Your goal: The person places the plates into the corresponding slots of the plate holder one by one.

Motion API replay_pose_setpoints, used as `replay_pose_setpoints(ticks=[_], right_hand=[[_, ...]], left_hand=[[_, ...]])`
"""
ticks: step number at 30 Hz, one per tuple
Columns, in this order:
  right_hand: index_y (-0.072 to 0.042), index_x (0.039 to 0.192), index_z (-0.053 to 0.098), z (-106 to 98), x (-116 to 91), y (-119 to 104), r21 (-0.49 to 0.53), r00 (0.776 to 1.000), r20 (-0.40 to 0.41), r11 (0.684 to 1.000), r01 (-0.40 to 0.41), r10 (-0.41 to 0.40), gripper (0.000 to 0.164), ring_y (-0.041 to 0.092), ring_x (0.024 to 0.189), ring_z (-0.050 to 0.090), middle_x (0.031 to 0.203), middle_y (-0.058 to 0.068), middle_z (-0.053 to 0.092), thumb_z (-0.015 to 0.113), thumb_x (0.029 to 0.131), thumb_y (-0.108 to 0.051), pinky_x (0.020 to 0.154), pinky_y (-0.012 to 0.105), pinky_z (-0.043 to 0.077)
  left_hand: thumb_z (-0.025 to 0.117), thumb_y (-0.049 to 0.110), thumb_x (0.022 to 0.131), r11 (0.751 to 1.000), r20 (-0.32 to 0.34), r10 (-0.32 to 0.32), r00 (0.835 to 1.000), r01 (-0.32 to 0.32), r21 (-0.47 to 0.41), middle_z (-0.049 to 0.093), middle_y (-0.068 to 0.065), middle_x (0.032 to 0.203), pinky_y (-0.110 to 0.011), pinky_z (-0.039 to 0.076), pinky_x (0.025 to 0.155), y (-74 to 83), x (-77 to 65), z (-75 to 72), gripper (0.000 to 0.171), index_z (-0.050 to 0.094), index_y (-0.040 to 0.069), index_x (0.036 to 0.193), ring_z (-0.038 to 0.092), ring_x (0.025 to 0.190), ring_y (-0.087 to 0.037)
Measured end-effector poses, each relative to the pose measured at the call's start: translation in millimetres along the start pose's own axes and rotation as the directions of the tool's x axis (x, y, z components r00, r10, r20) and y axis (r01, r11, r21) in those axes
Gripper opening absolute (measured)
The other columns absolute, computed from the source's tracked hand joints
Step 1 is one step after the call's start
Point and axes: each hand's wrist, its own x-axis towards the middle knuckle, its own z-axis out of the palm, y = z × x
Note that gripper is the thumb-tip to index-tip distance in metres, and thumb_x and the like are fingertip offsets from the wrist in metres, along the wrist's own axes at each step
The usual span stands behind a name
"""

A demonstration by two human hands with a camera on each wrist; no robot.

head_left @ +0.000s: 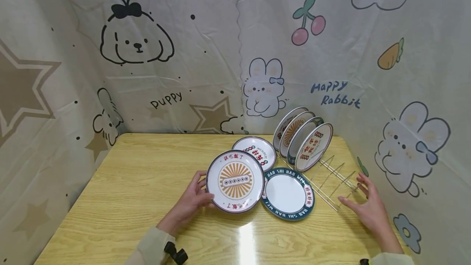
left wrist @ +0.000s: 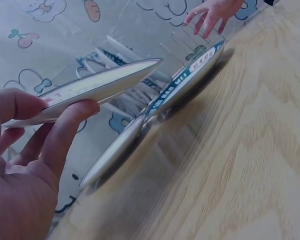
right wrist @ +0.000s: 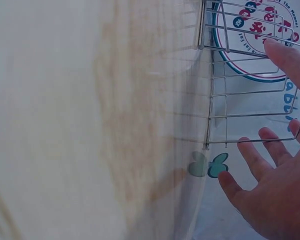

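My left hand (head_left: 191,199) grips the left edge of a round plate (head_left: 235,181) with an orange sunburst, thumb on top and fingers below. In the left wrist view this plate (left wrist: 105,85) is raised above the table. A green-rimmed plate (head_left: 286,193) lies to its right, and a white plate (head_left: 270,154) with red characters lies behind, partly covered. My right hand (head_left: 369,209) has its fingers spread around the near end of a wire plate rack (right wrist: 250,116); whether they touch it I cannot tell. Several plates (head_left: 314,146) stand upright in the rack's far part.
The wooden table (head_left: 147,175) reaches back to a patterned cloth (head_left: 206,72) hanging behind and at both sides. The right side of the cloth hangs close to my right hand. Bare wire slots lie at the rack's near end.
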Motion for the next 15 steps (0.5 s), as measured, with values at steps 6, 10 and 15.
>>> replay_pose_setpoints(ticks=[6, 10, 15], right_hand=[[-0.016, 0.167, 0.003, -1, 0, -1, 0.007, 1.000, 0.004, 1.000, 0.002, -0.002, 0.120, 0.061, 0.145, 0.027, 0.166, 0.031, 0.020, 0.087, 0.084, -0.036, 0.112, 0.085, 0.019], [-0.017, 0.168, 0.003, -1, 0, -1, 0.006, 1.000, 0.007, 1.000, 0.002, -0.002, 0.120, 0.061, 0.145, 0.027, 0.166, 0.031, 0.021, 0.087, 0.084, -0.036, 0.112, 0.085, 0.019], [-0.017, 0.168, 0.003, 0, 0, 0, 0.002, 1.000, 0.005, 1.000, -0.006, 0.006, 0.120, 0.061, 0.145, 0.027, 0.167, 0.030, 0.020, 0.087, 0.084, -0.036, 0.112, 0.085, 0.020]], left_hand=[[0.062, -0.011, 0.091, 1.000, 0.002, 0.027, 1.000, -0.027, -0.002, 0.056, -0.004, 0.135, -0.025, 0.064, 0.065, 2.0, 3.6, 10.1, 0.066, 0.028, 0.015, 0.141, 0.069, 0.090, -0.014], [0.066, -0.010, 0.089, 0.999, 0.025, 0.035, 0.999, -0.036, 0.035, 0.050, -0.011, 0.144, -0.025, 0.064, 0.066, 5.6, 7.5, 19.2, 0.078, 0.025, 0.014, 0.150, 0.066, 0.097, -0.016], [0.068, -0.011, 0.086, 0.995, 0.103, 0.078, 0.992, -0.084, 0.057, 0.037, -0.018, 0.156, -0.026, 0.064, 0.077, 6.0, 15.0, 30.3, 0.094, 0.019, 0.017, 0.160, 0.060, 0.115, -0.021]])
